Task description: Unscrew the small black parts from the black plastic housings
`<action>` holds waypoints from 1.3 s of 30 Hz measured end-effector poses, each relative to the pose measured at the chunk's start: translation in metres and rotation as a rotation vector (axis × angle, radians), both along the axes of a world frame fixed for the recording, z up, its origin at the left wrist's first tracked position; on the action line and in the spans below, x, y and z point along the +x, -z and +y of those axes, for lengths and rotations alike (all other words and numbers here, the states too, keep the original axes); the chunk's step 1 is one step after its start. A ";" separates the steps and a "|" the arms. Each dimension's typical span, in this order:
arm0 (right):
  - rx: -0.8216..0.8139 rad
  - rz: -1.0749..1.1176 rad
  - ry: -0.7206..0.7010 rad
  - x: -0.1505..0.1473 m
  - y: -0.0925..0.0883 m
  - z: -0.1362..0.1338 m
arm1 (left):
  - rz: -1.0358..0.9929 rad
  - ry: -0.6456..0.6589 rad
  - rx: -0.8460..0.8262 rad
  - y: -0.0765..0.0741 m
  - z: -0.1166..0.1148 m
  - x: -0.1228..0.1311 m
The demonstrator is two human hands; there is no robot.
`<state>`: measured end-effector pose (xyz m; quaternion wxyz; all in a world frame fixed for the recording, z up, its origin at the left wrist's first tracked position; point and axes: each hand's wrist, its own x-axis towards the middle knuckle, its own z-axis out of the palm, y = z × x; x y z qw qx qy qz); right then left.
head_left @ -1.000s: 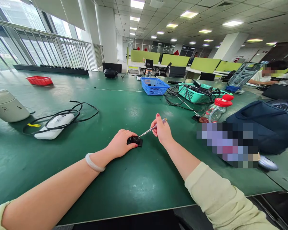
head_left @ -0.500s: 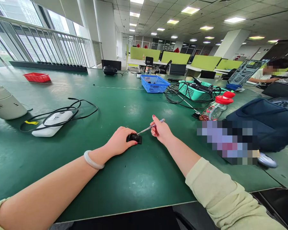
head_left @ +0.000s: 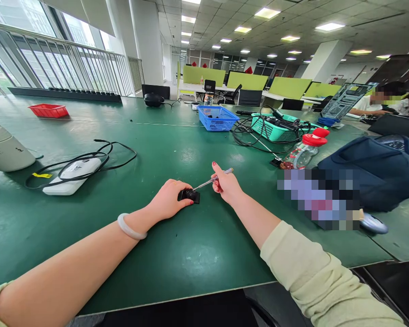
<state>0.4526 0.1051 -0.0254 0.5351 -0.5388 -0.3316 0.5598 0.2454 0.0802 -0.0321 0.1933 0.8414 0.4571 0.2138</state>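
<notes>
A left hand (head_left: 168,200) clasps a small black device (head_left: 192,195) on the table (head_left: 177,261); to its right, the right hand (head_left: 228,186) grips a screwdriver (head_left: 204,184) angled toward it.

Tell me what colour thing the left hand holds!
The part is black, seen best in the head view.

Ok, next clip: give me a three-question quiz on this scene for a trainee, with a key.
1. What is held in the right grip?
2. True or false: neither grip touches the black part.
3. Which stands farthest left in the picture: A) blue basket, B) red tray, C) teal basket?

Key:
1. A slim, pen-like tool, its tip pointing at the black part.
2. False; the left grip has its fingers on it.
3. B.
</notes>
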 end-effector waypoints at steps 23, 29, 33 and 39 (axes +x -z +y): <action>0.118 -0.109 -0.305 0.004 -0.008 -0.012 | 0.047 0.000 -0.003 -0.005 -0.002 0.001; 0.382 -0.029 -0.198 0.009 -0.018 -0.017 | 0.029 -0.015 -0.031 -0.006 -0.004 -0.001; 0.470 -0.027 -0.302 0.009 -0.017 -0.021 | 0.013 -0.010 -0.043 -0.006 -0.005 -0.002; 0.628 -0.171 -0.247 0.011 -0.010 -0.018 | 0.025 -0.012 -0.016 -0.005 -0.004 -0.001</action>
